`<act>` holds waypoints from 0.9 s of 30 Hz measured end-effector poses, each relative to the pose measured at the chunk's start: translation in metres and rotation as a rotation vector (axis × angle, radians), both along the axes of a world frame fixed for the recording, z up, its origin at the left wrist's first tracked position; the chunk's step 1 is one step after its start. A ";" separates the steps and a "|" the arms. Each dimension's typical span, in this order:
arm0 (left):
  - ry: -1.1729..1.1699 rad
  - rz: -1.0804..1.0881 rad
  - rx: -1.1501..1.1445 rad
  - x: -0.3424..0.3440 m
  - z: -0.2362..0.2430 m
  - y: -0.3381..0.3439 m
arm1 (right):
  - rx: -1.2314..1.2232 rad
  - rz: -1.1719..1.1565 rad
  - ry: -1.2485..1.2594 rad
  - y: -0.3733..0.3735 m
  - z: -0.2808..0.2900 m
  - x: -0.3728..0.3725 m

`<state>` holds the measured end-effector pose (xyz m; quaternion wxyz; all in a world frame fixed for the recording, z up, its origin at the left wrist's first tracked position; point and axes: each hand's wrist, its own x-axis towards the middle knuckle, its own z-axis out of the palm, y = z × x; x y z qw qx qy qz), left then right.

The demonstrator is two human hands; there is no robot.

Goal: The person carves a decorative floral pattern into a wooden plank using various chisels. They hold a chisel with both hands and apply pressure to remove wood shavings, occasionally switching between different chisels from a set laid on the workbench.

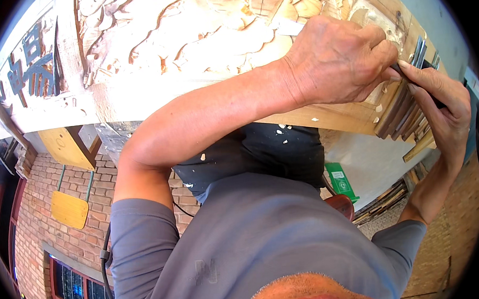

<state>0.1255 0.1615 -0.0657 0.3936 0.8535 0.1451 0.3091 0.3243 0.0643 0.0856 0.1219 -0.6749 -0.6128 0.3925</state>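
My left hand point(343, 58) is closed above the right end of a pale carved wood panel point(217, 46), knuckles up. What its curled fingers hold is mostly hidden; a pale, bright pointed shape point(288, 27) shows beside its wrist, too washed out to name. Close against its fingertips, my right hand point(442, 93) pinches a dark narrow piece point(399, 69) between thumb and fingers. Just below the hands lies a row of carving chisels point(399, 112), wooden handles toward me. Several metal shanks point(420, 51) stick out past the right fingers.
Wood chips lie along the panel's plain front edge point(325, 117). Dark carved characters point(34, 66) stand at the far left. Below are a yellow stool point(70, 208), a brick floor point(93, 186), a green box point(340, 180) and stacked wood strips point(382, 204).
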 end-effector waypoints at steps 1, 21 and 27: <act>-0.014 -0.004 -0.007 -0.001 0.000 0.001 | -0.037 -0.023 0.009 0.001 0.003 -0.002; -0.094 0.002 -0.021 -0.001 -0.002 -0.001 | -0.050 -0.171 -0.004 -0.009 0.012 -0.030; -0.078 0.015 0.008 -0.001 -0.003 -0.002 | -0.047 -0.252 0.033 -0.017 0.007 -0.037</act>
